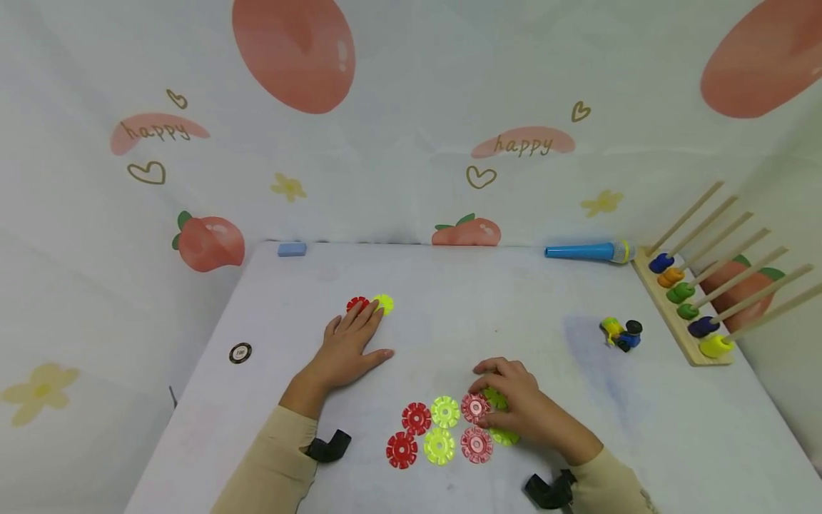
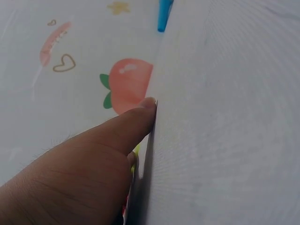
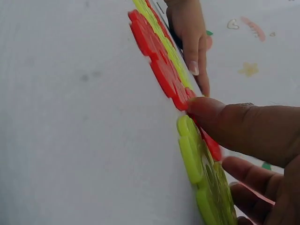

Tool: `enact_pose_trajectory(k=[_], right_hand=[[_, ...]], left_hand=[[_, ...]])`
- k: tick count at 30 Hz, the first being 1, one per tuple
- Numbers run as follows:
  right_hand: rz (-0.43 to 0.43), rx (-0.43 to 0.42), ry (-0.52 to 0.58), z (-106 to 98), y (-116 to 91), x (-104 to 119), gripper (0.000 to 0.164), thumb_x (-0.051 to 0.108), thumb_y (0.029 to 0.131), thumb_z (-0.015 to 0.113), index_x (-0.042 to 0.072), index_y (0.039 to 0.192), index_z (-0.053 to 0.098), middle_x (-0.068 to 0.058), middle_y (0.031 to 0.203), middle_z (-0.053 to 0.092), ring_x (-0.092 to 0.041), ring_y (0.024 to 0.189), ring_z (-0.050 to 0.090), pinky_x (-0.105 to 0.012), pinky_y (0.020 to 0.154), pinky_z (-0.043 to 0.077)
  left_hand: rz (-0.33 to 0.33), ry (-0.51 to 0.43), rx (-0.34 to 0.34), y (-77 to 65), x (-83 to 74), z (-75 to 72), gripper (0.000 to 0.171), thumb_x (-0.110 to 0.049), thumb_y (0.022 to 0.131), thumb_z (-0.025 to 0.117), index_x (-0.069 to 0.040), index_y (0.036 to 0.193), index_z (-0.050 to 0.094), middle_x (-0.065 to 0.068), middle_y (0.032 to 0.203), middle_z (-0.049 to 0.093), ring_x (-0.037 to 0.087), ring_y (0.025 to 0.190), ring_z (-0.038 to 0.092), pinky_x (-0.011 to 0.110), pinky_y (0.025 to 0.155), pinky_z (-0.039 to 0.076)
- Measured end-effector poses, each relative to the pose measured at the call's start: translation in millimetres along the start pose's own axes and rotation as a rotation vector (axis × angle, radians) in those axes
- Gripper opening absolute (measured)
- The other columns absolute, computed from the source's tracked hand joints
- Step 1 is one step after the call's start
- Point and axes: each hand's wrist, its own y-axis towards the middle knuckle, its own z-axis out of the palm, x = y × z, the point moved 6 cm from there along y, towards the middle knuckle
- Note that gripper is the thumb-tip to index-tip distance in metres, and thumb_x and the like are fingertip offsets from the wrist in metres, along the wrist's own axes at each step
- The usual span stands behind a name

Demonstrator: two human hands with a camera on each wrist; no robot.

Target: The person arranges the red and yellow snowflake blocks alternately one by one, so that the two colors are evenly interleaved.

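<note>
Head, unlike left wrist, shows the right hand (image 1: 519, 400) pinching 1 red disc (image 1: 475, 407), left hand (image 1: 345, 357) spread.

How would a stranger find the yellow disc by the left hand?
On the white table, find the left hand, stretched forward. Partly showing beyond it are a red disc and, just right of that in the head view, the yellow disc. Its bright yellow colour sets it apart from its red neighbour.
</note>
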Motion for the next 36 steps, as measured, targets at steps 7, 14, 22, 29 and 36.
enact_pose_trajectory(k=[7, 14, 22, 29, 36], right_hand=[[-0.012, -0.053, -0.014, -1.7, 0.5, 7.1, 0.036, 0.03, 0.077, 0.081, 0.033, 0.105, 0.059, 0.02, 0.105, 0.053, -0.01, 0.101, 0.041, -0.043, 0.08, 0.031], [0.072, -0.044, 0.119, -10.5, 12.6, 13.5, 0.02, 0.021, 0.089, 0.071, 0.027, 0.107, 0.065, 0.015, 0.09, 0.058, -0.011, 0.077, 0.054, -0.026, 0.066, 0.049], [0.193, -0.111, 0.24, -26.1, 61.7, 1.8, 0.016, 0.018, 0.093, 0.065, 0.024, 0.107, 0.065, 0.005, 0.089, 0.061, -0.018, 0.079, 0.057, -0.03, 0.064, 0.052], [0.28, -0.138, 0.291, -20.9, 100.0, -7.9, 0.034, 0.015, 0.093, 0.063, 0.02, 0.127, 0.059, 0.001, 0.11, 0.059, -0.018, 0.096, 0.056, -0.031, 0.078, 0.052], [0.104, 0.011, -0.156, -6.7, 101.4, 14.7, 0.052, 0.028, 0.092, 0.065, 0.012, 0.139, 0.05, -0.006, 0.141, 0.044, -0.024, 0.124, 0.044, -0.041, 0.098, 0.041]], left_hand=[[-0.005, 0.0, 0.004, 0.0, 0.3, 0.8, 0.087, -0.071, 0.087, 0.042, -0.019, 0.154, 0.021, -0.003, 0.159, 0.01, 0.022, 0.144, 0.002, 0.059, 0.108, 0.006], [-0.004, -0.003, 0.002, 0.7, -0.3, 1.5, 0.087, -0.07, 0.087, 0.043, -0.019, 0.154, 0.021, -0.002, 0.159, 0.01, 0.023, 0.144, 0.002, 0.059, 0.108, 0.006], [-0.02, 0.0, 0.02, 0.5, -0.5, 0.3, 0.088, -0.072, 0.086, 0.041, -0.02, 0.154, 0.02, -0.004, 0.159, 0.009, 0.021, 0.144, 0.0, 0.058, 0.108, 0.005], [-0.013, -0.018, 0.016, 3.7, -1.7, -1.2, 0.088, -0.071, 0.086, 0.043, -0.02, 0.154, 0.021, -0.002, 0.159, 0.01, 0.023, 0.144, 0.001, 0.059, 0.108, 0.005], [-0.031, -0.001, 0.013, -0.1, -0.2, -0.6, 0.089, -0.073, 0.084, 0.045, -0.021, 0.154, 0.022, -0.003, 0.159, 0.011, 0.023, 0.144, 0.002, 0.059, 0.108, 0.006]])
